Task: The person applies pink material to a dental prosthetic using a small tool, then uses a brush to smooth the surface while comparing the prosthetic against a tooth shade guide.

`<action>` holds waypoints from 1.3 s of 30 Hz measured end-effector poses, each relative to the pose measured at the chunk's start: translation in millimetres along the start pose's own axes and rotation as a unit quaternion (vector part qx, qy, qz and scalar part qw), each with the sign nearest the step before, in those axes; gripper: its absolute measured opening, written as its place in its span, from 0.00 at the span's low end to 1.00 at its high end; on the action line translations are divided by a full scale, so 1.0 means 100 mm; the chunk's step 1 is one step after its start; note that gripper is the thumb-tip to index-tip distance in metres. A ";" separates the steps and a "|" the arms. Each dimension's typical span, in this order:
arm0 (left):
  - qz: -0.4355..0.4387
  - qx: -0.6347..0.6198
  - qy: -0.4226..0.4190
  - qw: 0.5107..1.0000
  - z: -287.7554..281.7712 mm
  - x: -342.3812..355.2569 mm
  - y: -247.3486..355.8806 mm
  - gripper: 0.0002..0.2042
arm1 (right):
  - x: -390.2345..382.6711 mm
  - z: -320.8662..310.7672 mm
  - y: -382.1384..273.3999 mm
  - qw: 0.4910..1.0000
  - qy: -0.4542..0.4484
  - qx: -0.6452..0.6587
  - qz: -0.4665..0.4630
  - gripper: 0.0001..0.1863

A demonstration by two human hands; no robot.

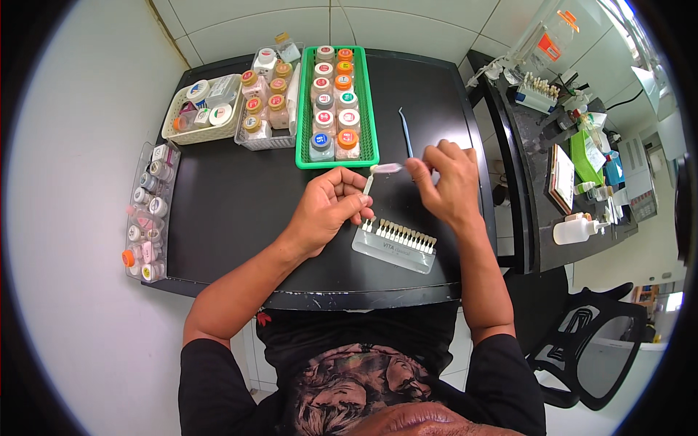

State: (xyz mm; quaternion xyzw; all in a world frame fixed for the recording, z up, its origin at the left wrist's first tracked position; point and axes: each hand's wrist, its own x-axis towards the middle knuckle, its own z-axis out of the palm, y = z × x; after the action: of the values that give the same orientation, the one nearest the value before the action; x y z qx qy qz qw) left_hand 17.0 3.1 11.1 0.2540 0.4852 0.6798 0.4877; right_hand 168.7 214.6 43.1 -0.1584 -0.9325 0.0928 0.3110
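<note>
My left hand (333, 205) is closed, pinching a white dental shade tab (368, 184) that stands upright between thumb and fingers. Close to the tab's tip is a slim, pale pink, see-through piece (387, 168), pinched in my right hand (449, 182); its exact kind is too blurred to make out. Whether it touches the tab I cannot tell. Below both hands a dental shade guide (392, 254), a clear-grey holder with a row of tooth-coloured tabs, lies on the black table (240, 218). Beyond the right hand lies a thin blue hooked hand tool (405, 132).
A green basket (373, 116) of capped jars stands at the back, beside a grey basket (273, 143) and a cream basket (203, 136) of containers. A clear rack (169, 211) of small jars lines the left edge. Rightward are a cluttered side bench (542, 240) and a black chair (592, 349).
</note>
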 end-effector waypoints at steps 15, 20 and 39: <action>-0.033 -0.012 -0.032 0.999 0.00 -0.01 0.04 0.10 | 0.00 0.02 -0.05 0.995 -0.006 0.100 -0.025 0.22; -0.038 0.011 -0.025 0.999 0.01 -0.02 0.06 0.10 | -0.01 0.01 0.08 0.993 0.019 0.116 0.011 0.23; -0.022 0.056 -0.015 0.998 0.00 -0.01 0.03 0.10 | 0.01 -0.02 0.09 0.999 0.030 0.024 0.018 0.27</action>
State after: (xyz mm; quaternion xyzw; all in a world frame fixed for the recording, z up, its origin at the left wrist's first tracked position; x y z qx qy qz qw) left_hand 16.0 1.6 14.1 0.2800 0.5206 0.6370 0.4947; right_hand 171.4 223.9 43.2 -0.1701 -0.9172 0.1156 0.3412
